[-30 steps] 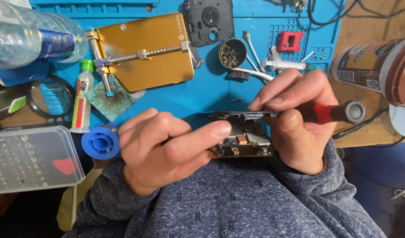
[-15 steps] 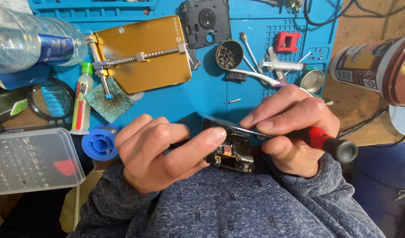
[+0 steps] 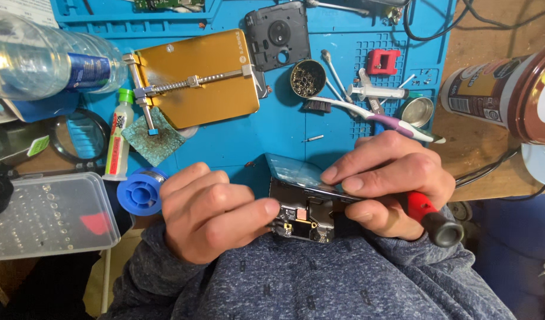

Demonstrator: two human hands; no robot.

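Note:
An opened phone (image 3: 302, 204) with its circuit board showing sits between both hands, tilted up at the near edge of the blue work mat (image 3: 237, 142). My left hand (image 3: 210, 210) grips the phone's left side, thumb pressed on the board edge. My right hand (image 3: 391, 181) lies over the phone's right side and holds a screwdriver with a red and black handle (image 3: 432, 216); its tip is hidden under the fingers.
On the mat lie a gold clamp plate (image 3: 195, 77), a dark phone back cover (image 3: 278, 35), a round tin of screws (image 3: 308, 78), a toothbrush (image 3: 367, 115), a syringe (image 3: 376, 92). A blue solder spool (image 3: 139, 189), clear plastic box (image 3: 44, 216), water bottle (image 3: 41, 59) stand left; a can (image 3: 497, 92) right.
Both hands and the phone have shifted slightly toward me and tilted; the screwdriver handle has swung lower to the right. Both grips are unchanged.

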